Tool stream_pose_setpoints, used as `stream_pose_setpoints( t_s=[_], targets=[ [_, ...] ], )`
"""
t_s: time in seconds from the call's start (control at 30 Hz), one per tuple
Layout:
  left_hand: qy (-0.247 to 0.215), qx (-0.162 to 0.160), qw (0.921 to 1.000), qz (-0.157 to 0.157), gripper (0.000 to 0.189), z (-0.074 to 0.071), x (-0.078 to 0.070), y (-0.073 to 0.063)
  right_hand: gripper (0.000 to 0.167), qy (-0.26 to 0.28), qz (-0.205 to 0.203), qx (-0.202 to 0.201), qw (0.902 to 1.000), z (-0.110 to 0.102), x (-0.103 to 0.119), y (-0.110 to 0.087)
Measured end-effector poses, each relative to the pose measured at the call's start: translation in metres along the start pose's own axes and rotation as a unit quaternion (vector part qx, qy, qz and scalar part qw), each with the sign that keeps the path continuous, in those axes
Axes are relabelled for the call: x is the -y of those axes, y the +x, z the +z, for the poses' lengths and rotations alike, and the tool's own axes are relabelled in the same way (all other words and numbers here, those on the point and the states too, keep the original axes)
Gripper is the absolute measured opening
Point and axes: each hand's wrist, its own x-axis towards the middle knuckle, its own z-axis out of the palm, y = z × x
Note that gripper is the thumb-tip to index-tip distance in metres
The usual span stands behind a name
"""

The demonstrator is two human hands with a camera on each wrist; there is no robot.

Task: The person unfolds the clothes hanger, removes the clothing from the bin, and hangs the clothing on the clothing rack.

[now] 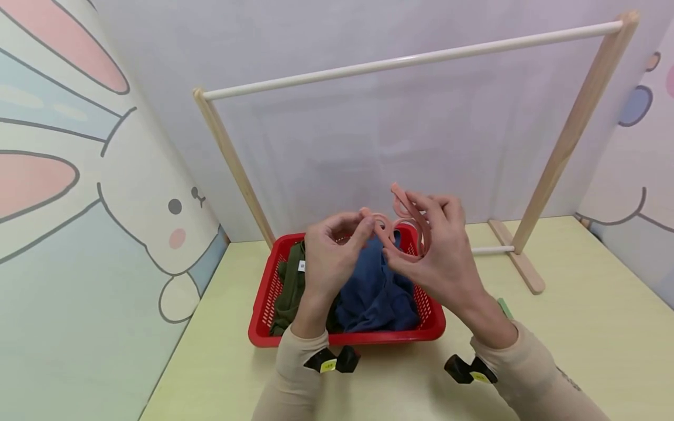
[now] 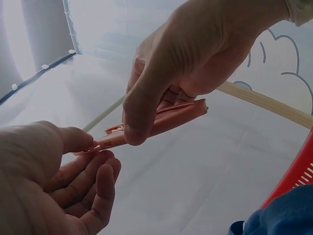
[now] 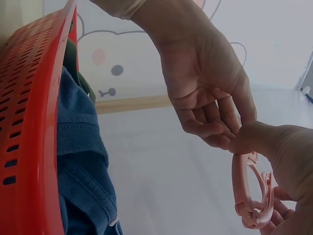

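A pink plastic folding hanger (image 1: 423, 229) with curved loops is held up over the red basket (image 1: 347, 338). My left hand (image 1: 333, 251) pinches one end of it between thumb and fingertips. On the other side, my right hand (image 1: 444, 254) grips the hanger's body with thumb and fingers. The left wrist view shows the hanger (image 2: 173, 120) nearly edge-on between both hands. Below, a blue garment (image 1: 374, 295) and a dark green garment (image 1: 288, 301) lie bunched in the basket, partly hidden by my hands.
Behind the basket stands a rack with a white top rail (image 1: 411, 61), wooden posts (image 1: 576, 131) and a wooden foot (image 1: 518, 260) on the pale yellow table (image 1: 590, 316). A small green item (image 1: 504, 308) shows beside my right wrist. Cartoon-printed walls (image 1: 131, 204) enclose the table.
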Motion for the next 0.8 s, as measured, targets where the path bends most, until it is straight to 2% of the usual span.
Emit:
stream_pose_setpoints(
  t_s=[0.3,0.5,0.63,0.8],
  targets=[
    [-0.010,0.003,0.9999,-0.002,0.019,0.000,-0.002,0.000,0.096,-0.005,0.001,0.003,1.0000,0.000,0.001,0.000],
    [-0.015,0.001,0.9999,-0.005,0.019,-0.002,0.000,0.002,0.100,0.003,0.025,0.018,0.9995,-0.006,0.005,0.001],
    [-0.014,0.007,0.9999,-0.001,0.019,-0.004,0.000,0.002,0.093,0.027,0.053,0.030,0.9978,-0.017,0.006,0.004],
    [0.006,0.021,0.9997,0.010,0.020,-0.005,0.000,0.003,0.076,0.090,0.082,0.061,0.9906,-0.033,0.001,0.010]
  ],
)
